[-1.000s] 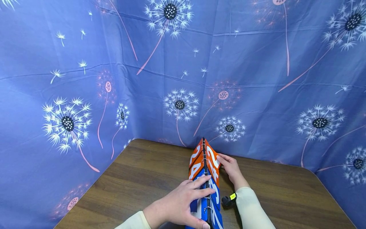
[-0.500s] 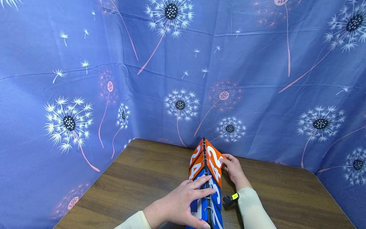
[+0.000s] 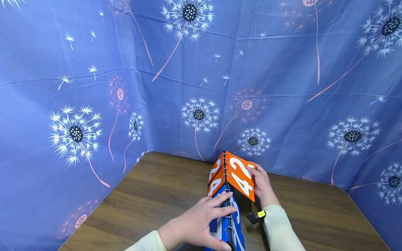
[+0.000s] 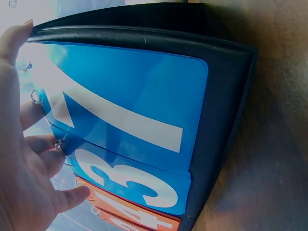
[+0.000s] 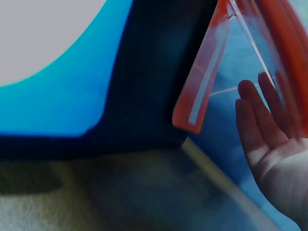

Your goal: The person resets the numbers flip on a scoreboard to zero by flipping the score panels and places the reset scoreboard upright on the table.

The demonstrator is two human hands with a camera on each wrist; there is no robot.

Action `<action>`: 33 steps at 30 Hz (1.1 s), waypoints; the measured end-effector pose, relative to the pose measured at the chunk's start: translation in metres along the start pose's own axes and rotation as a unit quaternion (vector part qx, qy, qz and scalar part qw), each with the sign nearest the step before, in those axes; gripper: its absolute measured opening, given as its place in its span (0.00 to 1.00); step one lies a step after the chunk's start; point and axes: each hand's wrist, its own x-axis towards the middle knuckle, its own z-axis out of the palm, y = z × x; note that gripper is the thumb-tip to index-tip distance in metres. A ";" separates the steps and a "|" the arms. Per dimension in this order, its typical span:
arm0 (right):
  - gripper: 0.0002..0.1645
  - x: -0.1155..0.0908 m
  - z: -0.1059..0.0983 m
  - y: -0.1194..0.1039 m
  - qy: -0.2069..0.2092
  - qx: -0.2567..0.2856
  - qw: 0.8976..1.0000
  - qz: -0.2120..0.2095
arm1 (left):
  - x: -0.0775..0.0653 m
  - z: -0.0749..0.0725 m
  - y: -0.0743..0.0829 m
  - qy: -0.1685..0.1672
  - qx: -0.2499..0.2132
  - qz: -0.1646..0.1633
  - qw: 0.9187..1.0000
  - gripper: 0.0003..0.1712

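Observation:
A tent-shaped flip scoreboard stands on the table, its black spine point(image 3: 224, 174) strung with metal rings. Orange number cards point(image 3: 240, 177) marked 4 and 2 are swung out from its right side. My right hand point(image 3: 263, 184) pinches their outer edge, thumb over the front and fingers behind. In the right wrist view, those fingers point(image 5: 262, 115) show beside the orange card. Across the spine's near half rests my left hand point(image 3: 198, 218), fingers spread over the rings. Blue cards point(image 4: 139, 96) with white numerals hang against the black panel point(image 4: 224, 96) in the left wrist view.
The brown wooden table point(image 3: 150, 195) runs back to a blue dandelion-print cloth point(image 3: 163, 104). A small black wrist camera point(image 3: 253, 218) with a yellow label sits by the right sleeve point(image 3: 281, 226). More orange cards point(image 3: 214, 177) hang on the scoreboard's left side.
My right hand has moved rightward and up, swinging the orange cards outward so their full 4 and 2 show. The left hand stays over the spine.

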 end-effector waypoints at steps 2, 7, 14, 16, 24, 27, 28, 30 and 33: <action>0.20 -0.002 -0.001 -0.005 -0.008 0.007 1.000 0.006 | 0.000 0.000 0.000 -0.006 -0.006 -0.004 1.000 0.47; 0.39 -0.005 -0.003 -0.015 -0.021 0.024 0.999 0.029 | -0.001 -0.001 0.000 -0.016 -0.013 -0.011 1.000 0.47; 0.39 -0.005 -0.007 -0.020 -0.042 0.051 0.998 0.024 | -0.001 -0.001 0.000 -0.015 -0.016 -0.013 1.000 0.48; 0.35 -0.005 -0.010 -0.020 -0.050 0.057 0.997 0.023 | -0.001 0.000 0.000 -0.013 -0.014 -0.013 1.000 0.48; 0.35 -0.004 -0.014 -0.022 -0.051 0.022 0.998 0.029 | -0.002 0.000 0.001 -0.008 -0.010 -0.012 1.000 0.48; 0.34 -0.006 -0.013 -0.026 -0.044 0.000 0.999 0.019 | -0.001 -0.001 0.001 -0.013 -0.016 -0.015 1.000 0.48; 0.34 -0.006 -0.012 -0.027 -0.039 -0.010 0.999 0.015 | -0.001 -0.001 0.001 -0.016 -0.020 -0.016 1.000 0.47; 0.40 -0.006 -0.009 -0.028 -0.018 -0.045 0.999 0.000 | -0.001 -0.001 0.001 -0.019 -0.024 -0.018 0.999 0.47; 0.38 -0.005 -0.007 -0.026 0.020 -0.097 0.995 -0.012 | -0.001 -0.001 0.001 -0.016 -0.019 -0.014 1.000 0.48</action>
